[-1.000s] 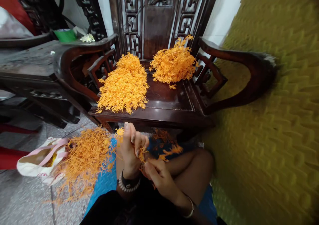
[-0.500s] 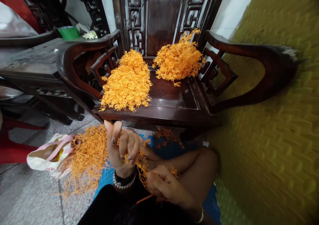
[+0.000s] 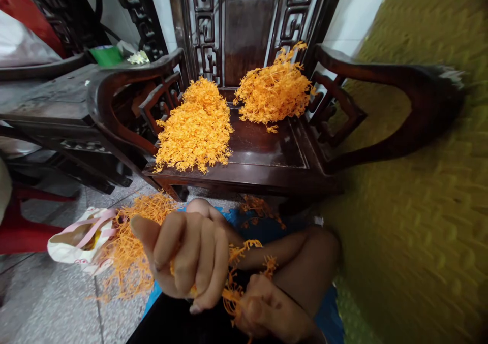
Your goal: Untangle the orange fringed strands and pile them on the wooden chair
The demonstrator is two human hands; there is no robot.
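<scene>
Left hand (image 3: 186,260): sitting higher and closer to the camera than half a second ago, and turning knuckles-up, so the strands (image 3: 233,288) are now hanging under it instead of beside it.
Left fingers (image 3: 206,262): curling shut around the upper end of the strands, with the index finger sticking out a little to the left.
Right hand (image 3: 267,311): lying low over the lap, blurred; its fingers are looking closed on the lower end of the same strands.
Strands: running between the two hands, touching both; loose tips are fanning out just right of the left knuckles.
Handling: thin, light and limp; probably snapping or tearing easily, so a soft pinch near the gathered end is likely suiting them better than a hard squeeze.
Where to hold: at the bunched part between the hands, not at the frayed tips.
Floor heap (image 3: 131,255): lying just left of the left hand, spilling from a bag (image 3: 82,237).
Chair (image 3: 267,168): standing in front of the knees, carrying a left pile (image 3: 196,128) and a right pile (image 3: 274,90), set apart from each other.
</scene>
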